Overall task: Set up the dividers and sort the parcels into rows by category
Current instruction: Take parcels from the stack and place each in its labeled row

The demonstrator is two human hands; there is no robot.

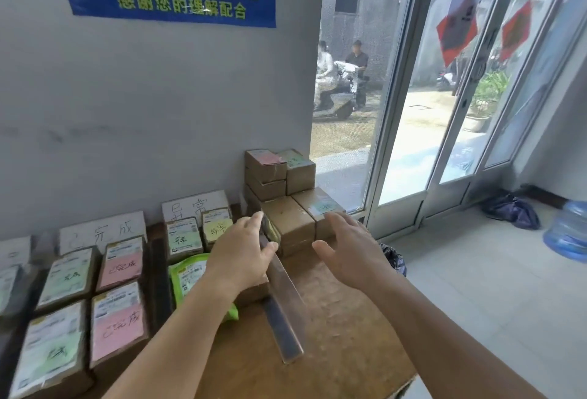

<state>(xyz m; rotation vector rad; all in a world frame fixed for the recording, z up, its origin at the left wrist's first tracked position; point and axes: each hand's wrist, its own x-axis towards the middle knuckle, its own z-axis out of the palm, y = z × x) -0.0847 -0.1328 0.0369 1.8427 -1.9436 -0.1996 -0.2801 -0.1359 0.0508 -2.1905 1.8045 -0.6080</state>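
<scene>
Meanwhile, on the head view, the left hand (244,251) held the long divider strip (282,297) upright on the wooden table (349,335), thumb curled over its top edge. Just beside it, the right hand (349,249) hovered, fingers spread wide, near the stacked brown parcels (286,195).

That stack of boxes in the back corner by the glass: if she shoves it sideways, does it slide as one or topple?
The box stack probably won't move as one: its upper boxes sit loose and slightly offset, so they may shear off. They look like small taped cartons, likely light. The wall behind and the boxes beside it should limit tipping backward. The right hand hovers open near it.
</scene>
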